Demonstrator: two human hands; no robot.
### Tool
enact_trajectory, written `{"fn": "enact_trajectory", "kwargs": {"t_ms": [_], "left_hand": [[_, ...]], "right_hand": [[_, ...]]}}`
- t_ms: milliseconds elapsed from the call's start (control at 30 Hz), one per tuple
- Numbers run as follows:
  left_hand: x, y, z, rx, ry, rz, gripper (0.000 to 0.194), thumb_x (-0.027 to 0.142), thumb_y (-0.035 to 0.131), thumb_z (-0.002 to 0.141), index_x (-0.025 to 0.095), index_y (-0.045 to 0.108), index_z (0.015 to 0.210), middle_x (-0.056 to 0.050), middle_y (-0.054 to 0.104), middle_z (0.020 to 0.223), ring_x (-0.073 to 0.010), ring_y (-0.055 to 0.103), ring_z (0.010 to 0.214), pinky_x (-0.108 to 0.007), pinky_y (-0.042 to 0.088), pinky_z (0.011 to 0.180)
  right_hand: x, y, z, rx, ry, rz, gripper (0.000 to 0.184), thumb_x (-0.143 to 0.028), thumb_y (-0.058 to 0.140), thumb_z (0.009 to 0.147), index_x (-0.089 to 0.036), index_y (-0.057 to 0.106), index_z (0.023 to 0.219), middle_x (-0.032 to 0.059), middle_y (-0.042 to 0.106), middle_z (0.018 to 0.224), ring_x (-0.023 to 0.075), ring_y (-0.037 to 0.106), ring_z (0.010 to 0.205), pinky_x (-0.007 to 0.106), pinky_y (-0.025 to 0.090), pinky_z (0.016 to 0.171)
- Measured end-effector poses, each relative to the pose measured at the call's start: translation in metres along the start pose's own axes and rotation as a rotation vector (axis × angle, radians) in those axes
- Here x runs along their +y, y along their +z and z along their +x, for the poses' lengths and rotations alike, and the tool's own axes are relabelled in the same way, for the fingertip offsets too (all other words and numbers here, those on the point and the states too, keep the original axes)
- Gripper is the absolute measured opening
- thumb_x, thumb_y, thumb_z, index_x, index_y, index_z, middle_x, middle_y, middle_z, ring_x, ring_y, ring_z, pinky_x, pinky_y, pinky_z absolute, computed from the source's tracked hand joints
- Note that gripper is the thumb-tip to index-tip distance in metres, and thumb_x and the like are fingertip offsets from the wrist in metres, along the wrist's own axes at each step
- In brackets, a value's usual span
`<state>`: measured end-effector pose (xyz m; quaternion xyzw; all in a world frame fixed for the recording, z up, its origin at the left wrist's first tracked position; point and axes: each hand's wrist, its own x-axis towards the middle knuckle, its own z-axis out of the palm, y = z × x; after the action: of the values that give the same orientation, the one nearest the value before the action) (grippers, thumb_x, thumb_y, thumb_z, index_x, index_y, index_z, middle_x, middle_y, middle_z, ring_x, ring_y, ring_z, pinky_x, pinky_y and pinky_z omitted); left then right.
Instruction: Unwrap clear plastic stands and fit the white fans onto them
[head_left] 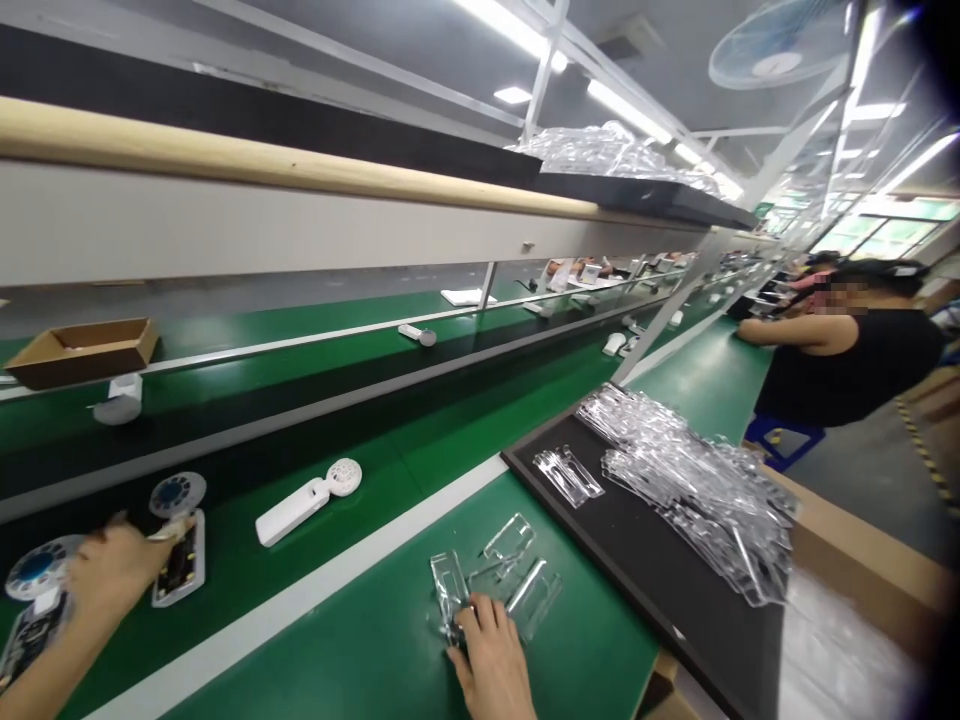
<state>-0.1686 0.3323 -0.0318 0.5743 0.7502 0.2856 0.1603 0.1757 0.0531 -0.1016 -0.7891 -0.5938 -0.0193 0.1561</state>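
My left hand (pixel 112 575) reaches over the dark belt at the left, its fingertips closed on the edge of an opened handheld fan (pixel 180 570) with bare circuitry and a round head. A second opened fan (pixel 34 610) lies partly behind my wrist. On the green tabletop, my right hand (pixel 491 655) bends its fingers onto a clear plastic piece (pixel 448 585). More clear plastic pieces (pixel 517 540) lie loosely just beyond those fingers. A closed white handheld fan (pixel 300 508) rests on the green strip between my hands.
At the right, a black tray (pixel 637 560) holds a heap of clear plastic parts (pixel 690 475). A cardboard box (pixel 82 355) stands at the far left. An overhead shelf (pixel 300 215) spans the line. A co-worker (pixel 847 350) sits farther along.
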Motion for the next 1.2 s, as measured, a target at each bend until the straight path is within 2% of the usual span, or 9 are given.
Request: {"fn": "enact_trajectory", "kwargs": {"t_ms": [167,333,433,500,600,700,867,1033,1200], "left_hand": [[0.061,0.071,-0.043,-0.19,0.668,0.256,0.063,0.053,0.046,0.078,0.015,0.043,0.128,-0.017,0.054,0.126,-0.0346,0.047,0.118,-0.043,0.036,0.099],[0.101,0.128,-0.057,-0.294,0.51,0.452,0.062,0.05,0.042,0.081,0.011,0.045,0.129,-0.023,0.063,0.104,-0.0427,0.053,0.101,-0.053,0.038,0.084],[0.109,0.109,-0.047,-0.358,0.384,0.257,0.061,0.056,0.048,0.077,0.019,0.047,0.125,-0.016,0.065,0.099,-0.0374,0.057,0.097,-0.046,0.041,0.082],[0.117,0.084,-0.05,-0.47,0.223,-0.152,0.059,0.058,0.055,0.073,0.025,0.048,0.122,-0.011,0.066,0.104,-0.0318,0.059,0.098,-0.04,0.044,0.082],[0.139,0.054,-0.08,-0.607,-0.114,-0.912,0.054,0.054,0.06,0.072,0.021,0.053,0.113,-0.009,0.066,0.106,-0.0278,0.061,0.097,-0.038,0.048,0.083],[0.161,0.041,-0.126,-0.595,-0.357,-1.304,0.047,0.046,0.068,0.069,0.017,0.056,0.104,-0.011,0.069,0.094,-0.0285,0.064,0.093,-0.042,0.051,0.081],[0.176,0.032,-0.18,-0.593,-0.46,-1.473,0.045,0.044,0.067,0.072,0.013,0.059,0.103,-0.013,0.069,0.094,-0.0302,0.064,0.097,-0.041,0.053,0.081],[0.176,0.014,-0.195,-0.525,-0.5,-1.509,0.047,0.045,0.072,0.066,0.013,0.062,0.1,-0.012,0.07,0.093,-0.0318,0.063,0.096,-0.042,0.053,0.084],[0.175,0.001,-0.208,-0.56,-0.44,-1.486,0.058,0.051,0.069,0.066,0.014,0.06,0.11,-0.014,0.069,0.102,-0.0346,0.058,0.108,-0.045,0.051,0.088]], "right_hand": [[0.001,0.004,0.005,0.055,0.032,0.132,0.024,-0.024,0.038,0.091,-0.024,0.056,0.075,0.0047,0.062,0.084,0.0222,0.057,0.076,0.032,0.042,0.068],[0.016,-0.024,0.022,0.029,0.361,0.61,0.045,-0.052,0.024,0.094,-0.026,0.059,0.086,0.0,0.056,0.056,0.0178,0.053,0.051,0.026,0.039,0.053],[0.013,-0.039,0.036,-0.011,0.516,0.831,0.052,-0.061,0.025,0.089,-0.025,0.061,0.099,-0.0024,0.052,0.052,0.0168,0.05,0.048,0.025,0.04,0.051],[0.0,-0.048,0.049,-0.059,0.507,0.874,0.046,-0.059,0.034,0.087,-0.025,0.06,0.107,-0.0029,0.052,0.057,0.0167,0.052,0.053,0.026,0.042,0.055],[-0.031,-0.064,0.071,-0.188,0.385,0.862,0.042,-0.045,0.052,0.079,-0.028,0.055,0.117,-0.0042,0.051,0.063,0.017,0.054,0.06,0.026,0.044,0.06],[-0.063,-0.081,0.09,-0.223,0.184,0.805,0.04,-0.033,0.059,0.074,-0.029,0.058,0.115,-0.0012,0.056,0.077,0.018,0.058,0.072,0.027,0.047,0.068],[-0.092,-0.094,0.094,-0.149,0.081,0.649,0.042,-0.038,0.056,0.082,-0.03,0.055,0.123,0.0044,0.055,0.091,0.0225,0.062,0.08,0.034,0.051,0.07],[-0.094,-0.078,0.067,-0.021,-0.035,0.579,0.051,-0.045,0.042,0.09,-0.032,0.037,0.139,0.0109,0.055,0.111,0.0298,0.057,0.099,0.046,0.05,0.08],[-0.084,-0.084,0.044,-0.223,-0.081,0.683,0.063,-0.034,0.038,0.093,-0.038,0.003,0.145,0.0058,0.057,0.111,0.0244,0.061,0.094,0.037,0.053,0.073]]}}
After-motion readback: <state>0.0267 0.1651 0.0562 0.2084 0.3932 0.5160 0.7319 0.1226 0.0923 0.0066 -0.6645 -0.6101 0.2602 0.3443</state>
